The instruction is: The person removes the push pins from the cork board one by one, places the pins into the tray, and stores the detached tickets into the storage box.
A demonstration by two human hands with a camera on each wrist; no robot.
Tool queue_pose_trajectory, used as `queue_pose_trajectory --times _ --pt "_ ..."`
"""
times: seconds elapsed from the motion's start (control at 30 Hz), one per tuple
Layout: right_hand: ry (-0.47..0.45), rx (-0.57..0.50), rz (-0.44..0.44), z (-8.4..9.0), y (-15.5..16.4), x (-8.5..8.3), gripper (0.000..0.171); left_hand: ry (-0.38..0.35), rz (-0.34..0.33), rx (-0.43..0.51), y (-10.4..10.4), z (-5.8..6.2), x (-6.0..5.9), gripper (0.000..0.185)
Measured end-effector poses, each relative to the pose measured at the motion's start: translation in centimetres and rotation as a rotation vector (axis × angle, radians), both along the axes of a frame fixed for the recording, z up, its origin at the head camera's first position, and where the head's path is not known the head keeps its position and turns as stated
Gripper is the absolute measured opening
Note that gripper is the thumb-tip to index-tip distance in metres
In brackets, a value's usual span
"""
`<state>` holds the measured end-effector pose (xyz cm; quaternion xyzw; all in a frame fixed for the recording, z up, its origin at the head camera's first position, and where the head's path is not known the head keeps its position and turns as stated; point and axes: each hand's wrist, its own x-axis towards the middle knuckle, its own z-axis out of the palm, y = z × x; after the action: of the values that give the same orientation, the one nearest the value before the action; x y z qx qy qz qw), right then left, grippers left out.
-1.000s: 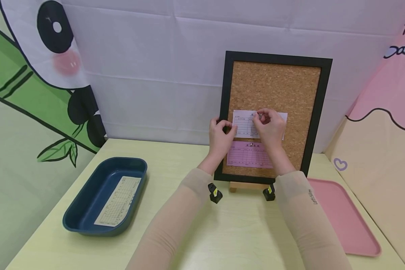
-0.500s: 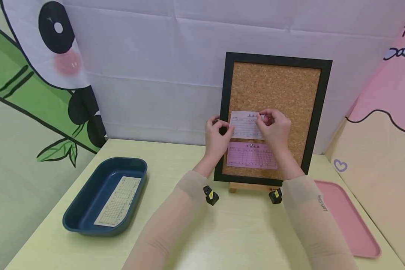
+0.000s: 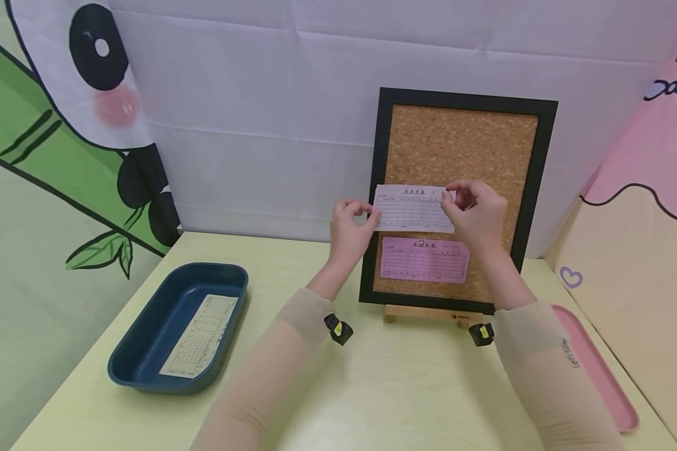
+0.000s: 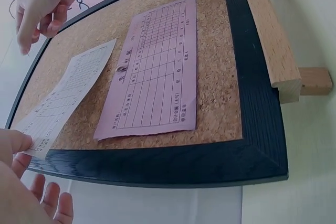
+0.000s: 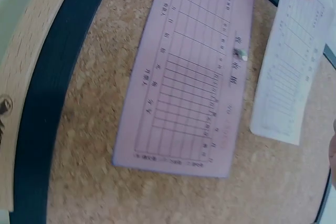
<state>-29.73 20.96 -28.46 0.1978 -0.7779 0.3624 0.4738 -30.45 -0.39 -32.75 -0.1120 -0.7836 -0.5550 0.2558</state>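
Both hands hold one thin, pale lilac paper slip printed with a ruled table, stretched flat between them just in front of the rectangular cork board. The left hand pinches the slip's left edge between thumb and fingers. The right hand has its fingers curled near the slip's right end; whether it grips the paper itself or something small at that spot, I cannot tell.

The cork board has a grainy, speckled brown face inside a smooth black frame, and it leans upright on a pale wooden easel. Below the held slip, one pink paper slip, also printed with a grid, lies flat on the cork, fixed by a single small pin near its top middle.

On the smooth, pale yellow-green table sits one deep blue plastic tray with rounded corners, holding one cream paper form. At the right edge lies one flat pink tray.

That makes three paper slips, two trays and one board.
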Motion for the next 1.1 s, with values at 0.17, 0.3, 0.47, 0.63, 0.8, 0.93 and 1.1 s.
queue_pose_trajectory --times 0.17,0.3,0.47,0.63,0.8,0.93,1.1 --pt "0.033 0.015 0.003 0.9 0.4 1.2 0.010 0.007 -0.049 -0.020 -0.8 0.1 0.5 0.016" --pt "0.057 0.028 0.020 1.9 0.5 2.7 0.008 0.012 -0.070 -0.035 -1.3 0.4 1.0 0.016" --pt "0.083 0.030 0.038 2.9 0.9 4.1 0.008 0.015 -0.065 -0.071 -2.0 0.7 1.4 0.017" --pt "0.085 0.041 0.036 4.4 0.6 6.4 0.007 0.018 -0.057 -0.103 -2.7 1.2 2.0 0.018" --pt "0.067 0.046 0.023 4.3 1.4 7.1 0.008 0.033 -0.060 -0.108 -3.6 1.8 2.9 0.018" --pt "0.069 0.008 0.039 3.4 2.7 6.5 0.009 0.057 -0.057 -0.114 -4.3 2.2 3.4 0.017" --pt "0.058 0.017 0.029 2.8 4.0 6.9 0.010 0.073 -0.054 -0.113 -5.2 2.6 4.2 0.016"
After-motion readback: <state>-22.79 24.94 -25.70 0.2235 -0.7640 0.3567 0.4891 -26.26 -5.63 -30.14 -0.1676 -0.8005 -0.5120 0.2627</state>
